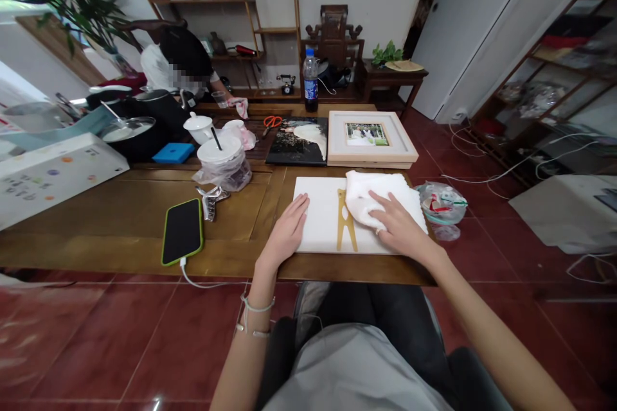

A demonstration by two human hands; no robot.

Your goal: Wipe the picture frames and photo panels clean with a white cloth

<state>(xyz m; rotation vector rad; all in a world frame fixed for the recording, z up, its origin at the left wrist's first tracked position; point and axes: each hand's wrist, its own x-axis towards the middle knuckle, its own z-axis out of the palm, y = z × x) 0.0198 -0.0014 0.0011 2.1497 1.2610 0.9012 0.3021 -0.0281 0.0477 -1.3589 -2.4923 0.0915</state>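
Note:
A flat white panel point(315, 218) lies at the table's front edge, with a gold A-shaped piece point(341, 231), like a frame's stand leg, on its middle. My left hand point(288, 226) rests flat on the panel's left edge, fingers stretched out. A folded white cloth point(369, 186) covers the panel's upper right. My right hand point(396, 221) presses on this cloth from above with its fingers spread; its underside is hidden. Behind the panel lie a pale picture frame point(407, 141) with a photo and a dark picture point(282, 148) with a white shape.
Left on the wooden table point(120, 225) are a charging phone point(182, 231), a bagged lidded cup point(220, 157), a blue box point(173, 153) and a white teapot point(197, 127). Orange-handled scissors point(272, 122) and a bottle point(311, 83) stand farther back. Another person point(180, 58) bends at the far left.

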